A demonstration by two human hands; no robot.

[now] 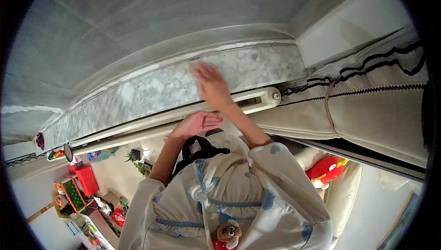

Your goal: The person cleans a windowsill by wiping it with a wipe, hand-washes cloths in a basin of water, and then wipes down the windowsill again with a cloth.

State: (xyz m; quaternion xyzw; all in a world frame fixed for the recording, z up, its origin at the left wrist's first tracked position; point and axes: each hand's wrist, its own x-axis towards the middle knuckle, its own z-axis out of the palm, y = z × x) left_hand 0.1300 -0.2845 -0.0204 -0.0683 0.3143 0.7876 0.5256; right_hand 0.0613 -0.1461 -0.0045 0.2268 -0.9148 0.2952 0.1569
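over the grey-and-white marble sill (151, 89), which ran along the foot of a grey mesh curtain (151, 20), the right hand (210, 81) reached out with its back upward, its fingers blurred – how far they were parted, or whether they touched the stone, could not be told, and its palm was hidden. the left hand (200, 123) was open just below the pale rail (138, 124), fingers straight and close together, palm showing, nothing visible in it. black cloth (200, 146) lay partly behind that wrist – its shape hard to make out – and a toy bear (228, 232) was cut off at the bottom.
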